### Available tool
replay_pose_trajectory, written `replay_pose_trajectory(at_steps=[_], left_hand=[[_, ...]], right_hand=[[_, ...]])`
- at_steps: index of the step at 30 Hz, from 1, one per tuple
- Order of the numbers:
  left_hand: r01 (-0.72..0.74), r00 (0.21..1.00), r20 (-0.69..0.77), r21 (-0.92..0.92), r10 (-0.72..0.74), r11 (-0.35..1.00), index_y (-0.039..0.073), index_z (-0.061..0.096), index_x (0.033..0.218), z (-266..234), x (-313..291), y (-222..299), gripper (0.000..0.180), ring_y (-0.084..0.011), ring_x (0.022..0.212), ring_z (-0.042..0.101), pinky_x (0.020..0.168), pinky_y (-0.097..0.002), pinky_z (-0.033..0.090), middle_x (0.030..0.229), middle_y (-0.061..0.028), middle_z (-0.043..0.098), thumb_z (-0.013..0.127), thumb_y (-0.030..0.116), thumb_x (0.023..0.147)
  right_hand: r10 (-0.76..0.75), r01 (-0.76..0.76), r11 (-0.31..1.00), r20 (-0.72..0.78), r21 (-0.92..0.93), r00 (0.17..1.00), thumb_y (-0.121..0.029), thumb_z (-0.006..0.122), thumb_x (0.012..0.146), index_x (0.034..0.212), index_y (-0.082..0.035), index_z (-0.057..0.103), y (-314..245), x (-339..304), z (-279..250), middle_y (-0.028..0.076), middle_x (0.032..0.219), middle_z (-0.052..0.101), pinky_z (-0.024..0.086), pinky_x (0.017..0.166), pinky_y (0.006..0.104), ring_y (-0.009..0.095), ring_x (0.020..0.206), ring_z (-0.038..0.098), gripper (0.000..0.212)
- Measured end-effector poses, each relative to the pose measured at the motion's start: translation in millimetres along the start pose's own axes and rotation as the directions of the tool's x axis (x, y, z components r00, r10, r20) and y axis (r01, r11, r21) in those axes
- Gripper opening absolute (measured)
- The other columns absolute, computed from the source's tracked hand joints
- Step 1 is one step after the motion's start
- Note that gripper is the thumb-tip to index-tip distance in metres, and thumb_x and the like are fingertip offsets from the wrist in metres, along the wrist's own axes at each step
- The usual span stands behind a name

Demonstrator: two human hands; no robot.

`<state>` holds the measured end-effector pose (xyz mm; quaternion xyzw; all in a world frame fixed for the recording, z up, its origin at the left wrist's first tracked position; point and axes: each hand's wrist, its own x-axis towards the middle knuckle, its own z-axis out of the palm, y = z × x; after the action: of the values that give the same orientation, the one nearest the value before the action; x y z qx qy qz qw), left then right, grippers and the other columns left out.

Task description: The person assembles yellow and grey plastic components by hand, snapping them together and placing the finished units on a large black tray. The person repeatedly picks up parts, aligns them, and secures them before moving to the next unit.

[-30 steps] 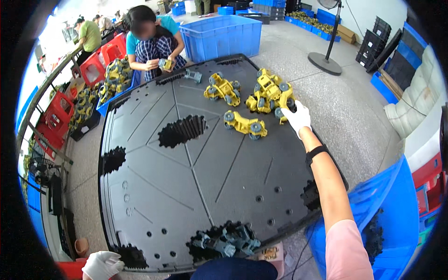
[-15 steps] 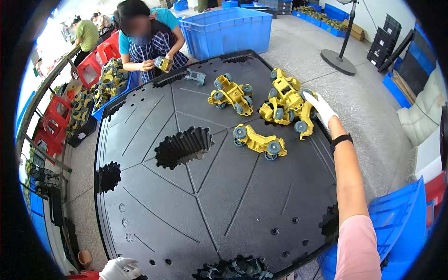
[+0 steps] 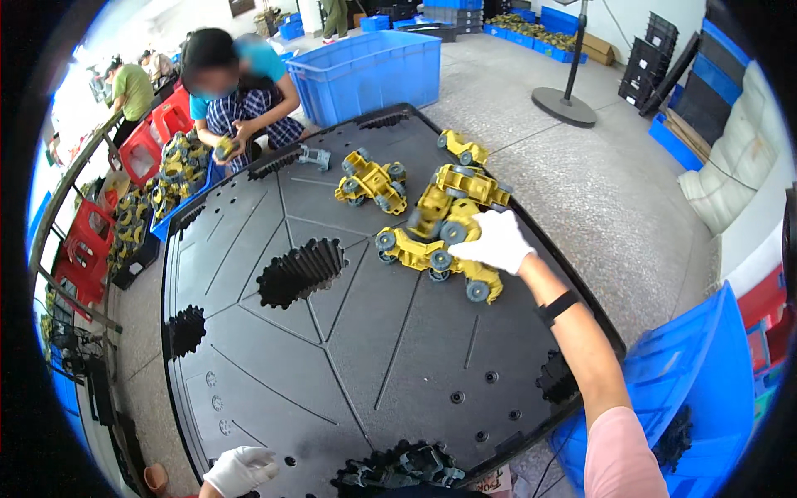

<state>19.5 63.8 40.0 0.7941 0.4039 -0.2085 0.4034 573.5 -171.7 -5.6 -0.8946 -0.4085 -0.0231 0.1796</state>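
My right hand (image 3: 498, 242), in a white glove, reaches over the right side of the black table (image 3: 274, 373). Its fingers close on a yellow toy truck (image 3: 458, 222) with grey wheels; the palm hides part of it. Pressed close are another yellow toy truck (image 3: 408, 249) on its left and a yellow piece with a wheel (image 3: 486, 286) just below. More toy trucks (image 3: 473, 184) lie behind the hand. Apart to the left stands a yellow toy truck group (image 3: 372, 183). My left hand (image 3: 241, 471), also gloved, is at the near left table edge, empty, fingers extended.
Across the table a person (image 3: 241, 100) holds a yellow toy part. A grey part (image 3: 314, 158) lies near them. The tabletop has a jagged-edged hole (image 3: 300, 272) and a near recess with dark grey parts (image 3: 403, 466). Blue bins (image 3: 369, 70) and a fan stand (image 3: 564, 108) surround it.
My right hand has moved left and nearer from the table's right edge, and the toy trucks under it have shifted and bunched together. The left hand has come further over the near edge. The view has shifted.
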Motion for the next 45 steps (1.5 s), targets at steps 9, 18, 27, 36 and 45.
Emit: replay_pose_trajectory(at_steps=[9,18,27,36,45], left_hand=[[-0.097,0.995,0.052,0.208,0.088,0.973,0.004,0.068,0.114,18,0,22,0.05,-0.0236,0.095,0.07,0.086,-0.0318,0.055,0.099,-0.0126,0.073,0.073,0.041,0.081],[-0.222,0.975,0.051,0.276,0.216,0.935,0.011,0.069,0.111,10,-12,29,0.038,-0.0311,0.087,0.07,0.081,-0.0374,0.055,0.092,-0.0135,0.072,0.066,0.038,0.086],[-0.384,0.923,0.222,0.474,0.315,0.792,0.009,0.07,0.102,-3,31,62,0.03,-0.0338,0.084,0.068,0.078,-0.0393,0.055,0.089,-0.0153,0.07,0.06,0.034,0.087],[-0.459,0.818,-0.197,0.341,0.54,0.82,0.009,0.067,0.11,34,47,95,0.027,-0.0299,0.095,0.066,0.084,-0.0382,0.053,0.103,-0.0137,0.067,0.065,0.022,0.087],[-0.12,0.785,0.482,-0.496,0.388,0.86,0.0,0.051,0.135,14,66,47,0.075,-0.0255,0.12,0.058,0.102,-0.0391,0.045,0.131,-0.0173,0.059,0.031,0.063,0.1]], right_hand=[[-0.125,0.091,0.986,0.263,0.139,0.957,-0.059,0.073,0.068,0.105,-0.004,0.066,-163,-78,-5,0.018,0.107,0.062,0.051,0.086,0.0444,0.035,0.103,0.054,0.066],[-0.356,0.294,0.611,-0.076,0.735,0.931,-0.038,0.077,0.079,0.11,0.001,0.066,-211,-111,38,0.018,0.1,0.067,0.052,0.088,0.0402,0.033,0.093,0.065,0.051],[-0.039,-0.081,0.739,0.163,0.669,0.986,-0.016,0.074,0.084,0.115,-0.003,0.065,-151,-149,36,0.013,0.1,0.067,0.055,0.079,0.034,0.023,0.09,0.067,0.035],[-0.254,0.035,0.857,0.361,0.514,0.897,-0.014,0.072,0.075,0.12,-0.006,0.06,-217,-141,83,0.021,0.114,0.063,0.049,0.094,0.0444,0.04,0.109,0.059,0.047],[-0.667,0.623,0.389,-0.259,0.678,0.699,0.006,0.061,0.075,0.106,-0.007,0.062,-250,-177,51,0.011,0.101,0.063,0.048,0.087,0.0391,0.031,0.091,0.059,0.035]])
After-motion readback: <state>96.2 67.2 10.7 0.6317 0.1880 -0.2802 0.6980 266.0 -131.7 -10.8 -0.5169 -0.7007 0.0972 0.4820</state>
